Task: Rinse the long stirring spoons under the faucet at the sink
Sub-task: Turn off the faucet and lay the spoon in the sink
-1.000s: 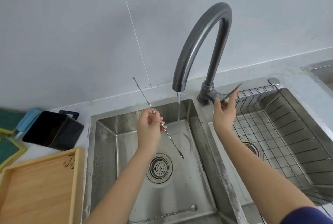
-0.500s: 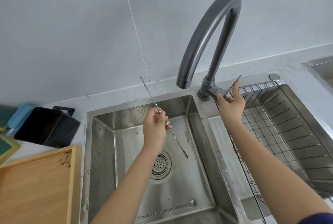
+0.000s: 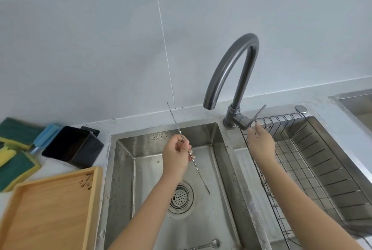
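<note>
A kitchen: steel double sink (image 3: 120, 169), gooseneck faucet (image 3: 231, 64), tiled wall (image 3: 100, 48), scouring sponges (image 3: 16, 167).

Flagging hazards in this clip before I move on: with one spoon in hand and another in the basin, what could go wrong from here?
1. The left hand pinches the long stirring spoon only mid-shaft; wet, it could slip into the basin.
2. Its upper end points toward the faucet spout and may knock it.
3. The right hand is at the faucet handle; a sudden strong flow could splash.
</note>
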